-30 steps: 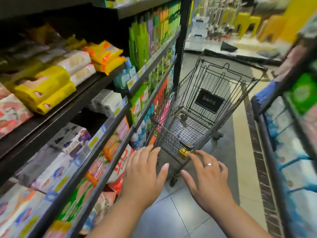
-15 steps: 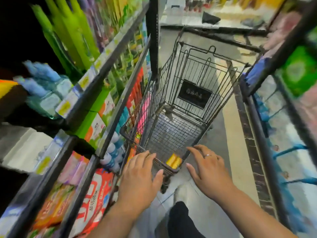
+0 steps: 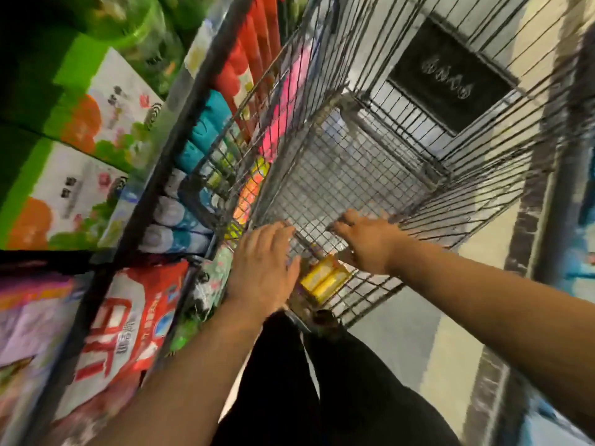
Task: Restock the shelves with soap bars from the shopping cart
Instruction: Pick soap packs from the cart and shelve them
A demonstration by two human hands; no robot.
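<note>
Reaching over the near end of the wire shopping cart (image 3: 338, 175), left hand (image 3: 264, 265) and right hand (image 3: 367, 243) hover palm-down, fingers roughly straight, gripping nothing. Yellow soap bars (image 3: 325, 278) lie on the cart floor at the near corner, between and just below both hands. Stocked shelves (image 3: 151, 188) stand at left.

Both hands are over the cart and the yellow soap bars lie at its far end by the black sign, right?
Wrong end. The head view shows the left hand and right hand over the cart, but the yellow soap bars lie at its near end, between the hands.
</note>
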